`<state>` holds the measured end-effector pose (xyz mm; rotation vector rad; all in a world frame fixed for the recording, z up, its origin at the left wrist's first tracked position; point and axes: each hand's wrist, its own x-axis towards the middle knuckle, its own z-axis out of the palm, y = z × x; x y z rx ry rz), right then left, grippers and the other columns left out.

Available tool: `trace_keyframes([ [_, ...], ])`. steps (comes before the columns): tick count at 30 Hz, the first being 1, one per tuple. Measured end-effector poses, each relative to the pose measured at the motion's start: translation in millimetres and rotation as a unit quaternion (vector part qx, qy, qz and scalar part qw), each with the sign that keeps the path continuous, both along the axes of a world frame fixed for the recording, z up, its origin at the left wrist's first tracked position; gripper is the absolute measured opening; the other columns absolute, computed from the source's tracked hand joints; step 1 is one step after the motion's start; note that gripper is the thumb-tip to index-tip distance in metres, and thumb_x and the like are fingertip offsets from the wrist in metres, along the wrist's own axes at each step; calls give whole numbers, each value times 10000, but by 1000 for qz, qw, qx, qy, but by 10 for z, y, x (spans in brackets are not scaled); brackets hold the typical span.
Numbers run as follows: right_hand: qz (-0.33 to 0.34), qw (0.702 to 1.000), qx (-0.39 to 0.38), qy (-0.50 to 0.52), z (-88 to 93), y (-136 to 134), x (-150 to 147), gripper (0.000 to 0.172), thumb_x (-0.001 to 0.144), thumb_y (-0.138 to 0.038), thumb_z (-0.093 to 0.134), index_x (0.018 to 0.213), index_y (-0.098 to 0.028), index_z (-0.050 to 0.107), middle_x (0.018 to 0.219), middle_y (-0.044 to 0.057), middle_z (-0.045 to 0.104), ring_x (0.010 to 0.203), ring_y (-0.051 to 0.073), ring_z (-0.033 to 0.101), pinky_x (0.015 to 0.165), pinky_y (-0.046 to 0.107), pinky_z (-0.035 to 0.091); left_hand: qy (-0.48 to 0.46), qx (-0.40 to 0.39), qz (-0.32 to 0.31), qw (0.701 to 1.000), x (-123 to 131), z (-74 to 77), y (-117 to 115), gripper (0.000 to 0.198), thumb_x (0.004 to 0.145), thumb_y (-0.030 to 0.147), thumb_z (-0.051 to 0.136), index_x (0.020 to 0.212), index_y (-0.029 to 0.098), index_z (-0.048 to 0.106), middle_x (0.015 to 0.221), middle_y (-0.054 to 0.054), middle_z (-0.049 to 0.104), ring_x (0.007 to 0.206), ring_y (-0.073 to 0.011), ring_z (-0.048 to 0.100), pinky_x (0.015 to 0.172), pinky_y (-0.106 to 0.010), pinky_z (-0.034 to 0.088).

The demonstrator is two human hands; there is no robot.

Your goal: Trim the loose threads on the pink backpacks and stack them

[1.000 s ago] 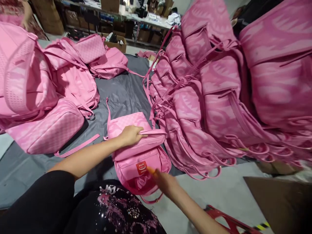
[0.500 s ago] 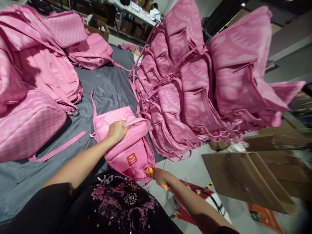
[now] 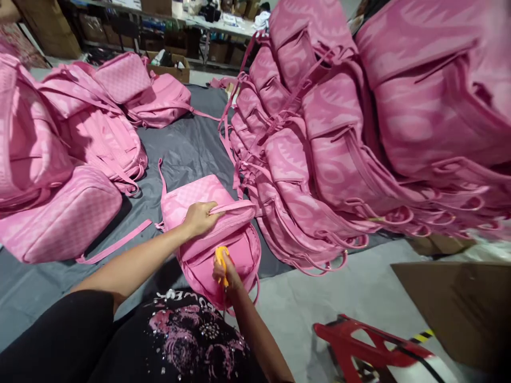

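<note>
A pink backpack [image 3: 209, 240] lies open on the counter [image 3: 181, 146], which is covered by a dark grey sheet, right in front of the person and between two heaps of similar bags. Its mouth gapes upward, and pink lining [image 3: 246, 252] shows inside the main compartment; whatever sits deeper, beneath the right hand [image 3: 223, 267], is hidden. The left hand [image 3: 199, 219] pinches the edge of the lifted front panel [image 3: 235, 211], fingers curled over it, and holds it back from the opening. The right hand is closed around a yellow tool [image 3: 222, 259] (its exact kind is hard to tell) over the open compartment.

The backpack's long axis runs away from the person and slants a little to the left: the checked base [image 3: 195, 186] points to the far side, while the rounded top end comes near the person's shirt [image 3: 199, 340]. The tool's long axis lies roughly along the same line, one end toward the checked base and the other toward the shirt.

To the right, patterned pink bags [image 3: 335, 149] stand packed in rows, straps tangled, the nearest just beside the backpack. To the left, more pink bags [image 3: 101, 135] lie loosely piled. Farther back, a cardboard box [image 3: 181, 74] holds dark and white items, too small to make out.
</note>
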<state>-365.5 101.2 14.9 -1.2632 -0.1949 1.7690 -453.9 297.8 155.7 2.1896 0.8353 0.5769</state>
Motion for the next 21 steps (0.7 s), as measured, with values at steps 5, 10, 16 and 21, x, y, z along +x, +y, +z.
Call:
trace_keyframes([
  [5, -2, 1000, 3, 26, -83, -230, 32, 574, 917, -741, 240, 649, -240, 321, 472, -104, 146, 416, 60, 91, 411, 177, 195, -59, 16, -11, 998, 63, -7, 132, 330, 877, 428, 512, 720, 165, 634, 597, 19, 553, 570, -110, 494, 580, -220, 332],
  [10, 35, 999, -17, -4, -45, -177, -10, 502, 956, -643, 300, 692, -226, 391, 448, -109, 221, 383, 59, 141, 396, 180, 226, -1, 78, -60, 995, 92, 135, 99, 256, 857, 369, 523, 731, 176, 634, 628, -4, 610, 579, -122, 532, 593, -229, 341],
  [16, 158, 976, -57, -141, 271, -66, 281, 488, 840, -618, 601, 641, -195, 463, 435, -72, 394, 363, 60, 305, 359, 191, 249, 22, 109, -89, 990, 109, 170, 69, 265, 873, 341, 524, 685, 178, 617, 630, -23, 626, 593, -141, 558, 596, -248, 337],
  [21, 280, 876, -145, -365, 780, 388, 833, 446, 873, -499, 653, 622, -158, 512, 466, -30, 497, 372, 91, 440, 383, 220, 353, 34, 116, -49, 991, 92, 233, -46, 272, 899, 405, 516, 887, 190, 683, 780, -60, 693, 760, -217, 646, 696, -303, 425],
])
